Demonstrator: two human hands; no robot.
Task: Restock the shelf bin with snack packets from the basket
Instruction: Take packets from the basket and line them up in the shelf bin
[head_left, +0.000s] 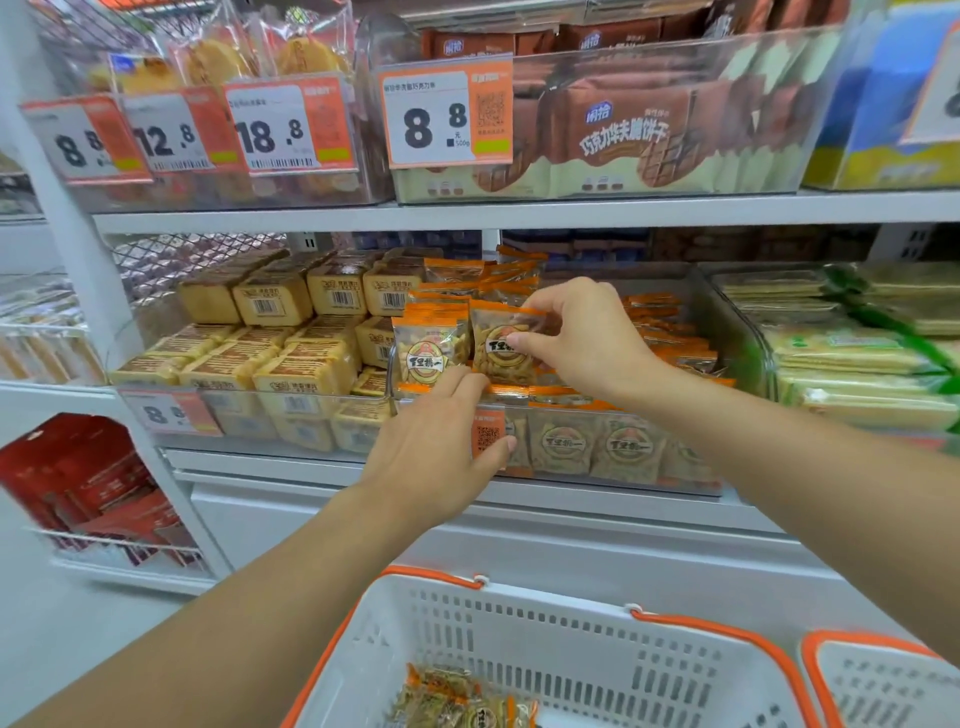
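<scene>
One orange snack packet (498, 345) is pinched upright by the right hand (582, 338) in the well-stocked shelf bin (737, 332), steadied by the flat left hand (441, 447); few packets (457, 699) left in basket (545, 623) at 6 o'clock.

Both arms are showing bare from the bottom edge of the view up to the wrists, with no sleeve reaching into sight. The left hand (441, 436) and the right hand (576, 338) are wearing no gloves, rings, watch or bands. Fingernails are showing short and unpainted.
</scene>
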